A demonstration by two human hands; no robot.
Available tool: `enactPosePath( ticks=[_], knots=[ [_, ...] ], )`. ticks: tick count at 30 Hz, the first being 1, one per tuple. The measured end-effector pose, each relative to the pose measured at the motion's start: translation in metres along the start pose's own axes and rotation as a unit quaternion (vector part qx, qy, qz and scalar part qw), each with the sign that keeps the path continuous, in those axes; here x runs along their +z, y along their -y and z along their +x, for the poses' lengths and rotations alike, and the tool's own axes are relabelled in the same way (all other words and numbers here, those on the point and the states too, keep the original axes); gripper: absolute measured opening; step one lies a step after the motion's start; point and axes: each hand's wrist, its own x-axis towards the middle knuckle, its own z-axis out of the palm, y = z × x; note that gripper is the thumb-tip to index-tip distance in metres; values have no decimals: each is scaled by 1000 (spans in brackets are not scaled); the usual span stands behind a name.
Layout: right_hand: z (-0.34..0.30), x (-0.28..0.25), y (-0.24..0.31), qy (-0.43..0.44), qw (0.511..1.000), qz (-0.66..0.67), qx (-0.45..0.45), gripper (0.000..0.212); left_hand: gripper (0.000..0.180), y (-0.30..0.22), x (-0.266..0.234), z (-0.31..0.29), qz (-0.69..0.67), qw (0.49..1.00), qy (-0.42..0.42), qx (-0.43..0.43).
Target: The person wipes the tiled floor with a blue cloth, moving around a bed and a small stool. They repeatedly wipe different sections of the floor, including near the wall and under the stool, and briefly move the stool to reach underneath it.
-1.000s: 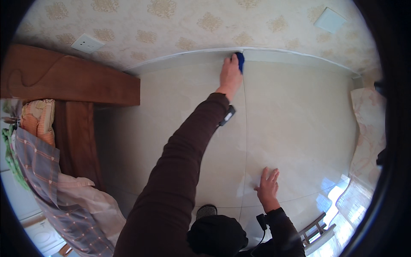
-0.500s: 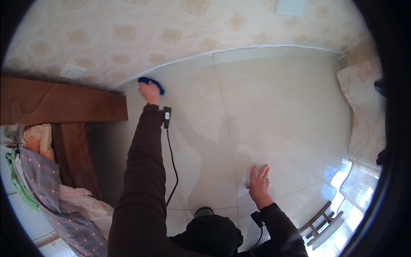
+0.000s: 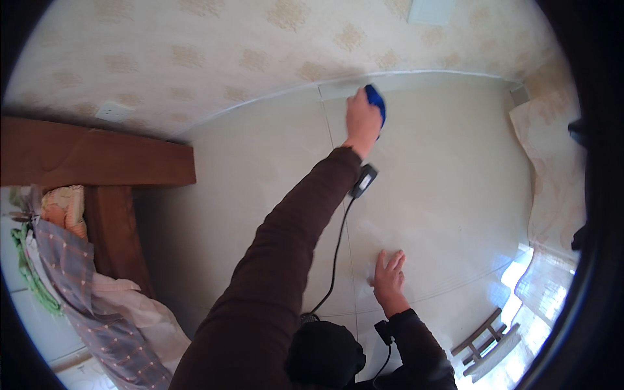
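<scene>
Far out in front of me, close to the foot of the wall, my left hand point(image 3: 364, 119) is closed on a blue cloth point(image 3: 374, 103) pressed against the pale tiled floor point(image 3: 448, 169). Part of the cloth is hidden under the palm. Nearer to me, right of the middle, my right hand point(image 3: 390, 279) rests on the floor with its fingers apart and nothing in it. A small black device point(image 3: 364, 181) with a cable is fastened at the left wrist, and another point(image 3: 385, 332) sits at the right wrist.
A patterned wall point(image 3: 253, 60) runs along the far side, with a socket point(image 3: 114, 112) low at left. Brown wooden furniture point(image 3: 156, 159) and hanging checked fabric point(image 3: 68, 257) stand at left. A curtain point(image 3: 552, 156) hangs at right, near a small wooden stool point(image 3: 484, 341).
My left hand has swept the blue cloth rightward along the foot of the wall, from beside the wooden furniture to past the tile joint. My right hand has hardly moved.
</scene>
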Motion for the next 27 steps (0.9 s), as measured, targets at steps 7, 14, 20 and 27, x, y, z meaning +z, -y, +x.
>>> enactPosePath(
  ticks=[7,14,20,27],
  knots=[
    [3,11,1,-3,1000,-12,12,90,48,161,-160,-1,94,941,-234,-224],
    [3,-1,1,42,999,23,11,81,40,151,-180,35,184,947,-227,-134],
    [3,-4,2,56,998,15,11,101,45,94,-132,-6,157,986,40,44],
    [1,0,1,54,998,7,13,104,47,179,-223,-8,180,955,-215,-94]
  ],
)
